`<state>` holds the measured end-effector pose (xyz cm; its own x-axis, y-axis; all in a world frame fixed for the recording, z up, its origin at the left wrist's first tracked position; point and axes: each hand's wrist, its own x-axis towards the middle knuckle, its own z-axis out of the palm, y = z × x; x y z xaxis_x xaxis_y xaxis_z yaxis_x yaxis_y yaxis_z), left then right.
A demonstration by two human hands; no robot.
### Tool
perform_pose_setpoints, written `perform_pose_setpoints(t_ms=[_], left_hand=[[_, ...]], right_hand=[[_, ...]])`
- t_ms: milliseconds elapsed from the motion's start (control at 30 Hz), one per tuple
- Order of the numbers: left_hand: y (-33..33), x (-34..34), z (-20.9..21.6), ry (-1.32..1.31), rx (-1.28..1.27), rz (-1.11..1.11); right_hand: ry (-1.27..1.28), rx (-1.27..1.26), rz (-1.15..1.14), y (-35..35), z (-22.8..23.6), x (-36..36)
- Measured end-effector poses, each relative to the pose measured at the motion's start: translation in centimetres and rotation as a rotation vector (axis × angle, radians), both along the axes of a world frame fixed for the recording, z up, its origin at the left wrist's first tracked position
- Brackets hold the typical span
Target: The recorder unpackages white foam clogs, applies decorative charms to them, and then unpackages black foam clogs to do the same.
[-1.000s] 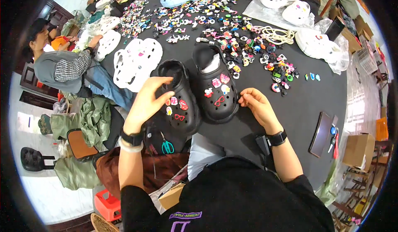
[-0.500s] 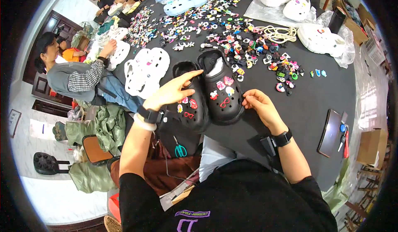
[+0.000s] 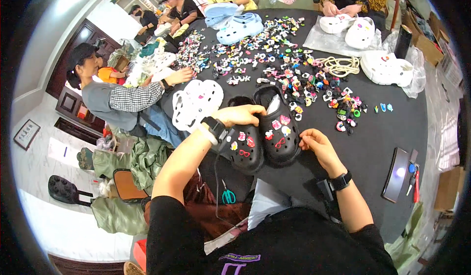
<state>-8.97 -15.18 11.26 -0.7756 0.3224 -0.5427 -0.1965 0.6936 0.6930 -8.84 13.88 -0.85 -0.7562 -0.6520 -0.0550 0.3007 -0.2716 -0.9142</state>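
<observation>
Two black clogs stand side by side on the dark table in front of me, toes toward me. Colourful shoe charms, including red glasses shapes, dot the tops of the left clog (image 3: pixel 251 163) and the right clog (image 3: pixel 283 153). My left hand (image 3: pixel 240 115) bends over the left clog, fingers and thumb closed on its upper near the foot opening, which it partly hides. Beside the right clog's outer edge, my right hand (image 3: pixel 318 146) has thumb and forefinger pinched together. Whatever lies between those fingertips is too small to tell. White material shows inside the right clog's opening (image 3: pixel 274 104).
Loose charms (image 3: pixel 284 54) spread over the far table. White clogs (image 3: pixel 197 104) stand at left, a blue pair (image 3: pixel 240 28) farther back, and another white pair (image 3: pixel 387 68) at right beside coiled cord (image 3: pixel 338 66). A phone (image 3: pixel 395 174) and keys lie right. Several people work around.
The view has tilted up, showing more of the far side. My left fingers have drawn together on the left clog. The person at left now reaches toward the charms.
</observation>
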Motion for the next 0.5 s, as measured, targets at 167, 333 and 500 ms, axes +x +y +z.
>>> perform_pose_setpoints(t_ms=[167,333,500], left_hand=[[-0.3,3.3,1.2,-0.017,0.029,0.379],[-1.1,8.5,3.0,-0.043,0.838,0.847],[-4.9,11.1,0.2,-0.135,1.328,1.116]], right_hand=[[-0.161,-0.059,-0.045,0.5,-0.7,-0.5],[-0.091,-0.020,-0.014,0.5,-0.2,-0.8],[-0.061,-0.003,0.002,0.0,0.2,-0.4]])
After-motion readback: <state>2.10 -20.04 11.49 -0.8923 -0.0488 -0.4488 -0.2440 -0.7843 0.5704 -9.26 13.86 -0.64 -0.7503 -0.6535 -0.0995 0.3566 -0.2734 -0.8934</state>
